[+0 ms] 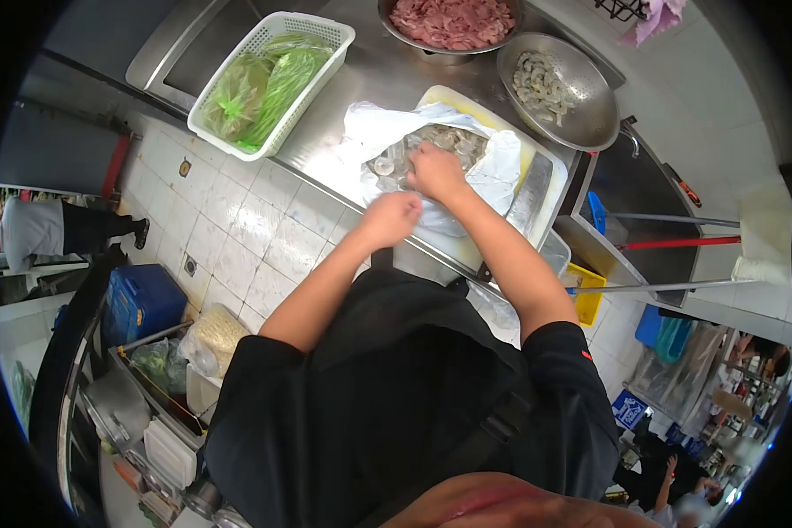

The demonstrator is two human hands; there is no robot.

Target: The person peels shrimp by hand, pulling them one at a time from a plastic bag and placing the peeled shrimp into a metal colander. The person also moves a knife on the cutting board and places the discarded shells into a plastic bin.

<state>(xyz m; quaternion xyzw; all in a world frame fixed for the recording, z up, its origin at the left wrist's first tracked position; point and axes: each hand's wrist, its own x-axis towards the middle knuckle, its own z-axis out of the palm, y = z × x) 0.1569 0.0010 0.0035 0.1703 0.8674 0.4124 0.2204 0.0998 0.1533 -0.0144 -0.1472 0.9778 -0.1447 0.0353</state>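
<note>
A white plastic bag [499,167] lies spread open on a cutting board [550,180], with raw shrimp [456,139] and clear, ice-like pieces inside. My right hand [437,172] reaches into the bag, its fingers curled down among the contents; their tips are hidden. By the bag's near edge is my left hand [392,220], closed, and whatever it may hold does not show. A broad metal blade [528,207] lies along the right part of the board. Beyond it, a perforated metal colander [594,110] holds more shrimp.
A white basket [341,42] with green bagged vegetables sits at the counter's left edge. A metal bowl [453,48] of sliced raw meat stands at the back. Long handles [678,242] lean across the sink at right. Behind are a blue cooler [141,304] and another person [40,231].
</note>
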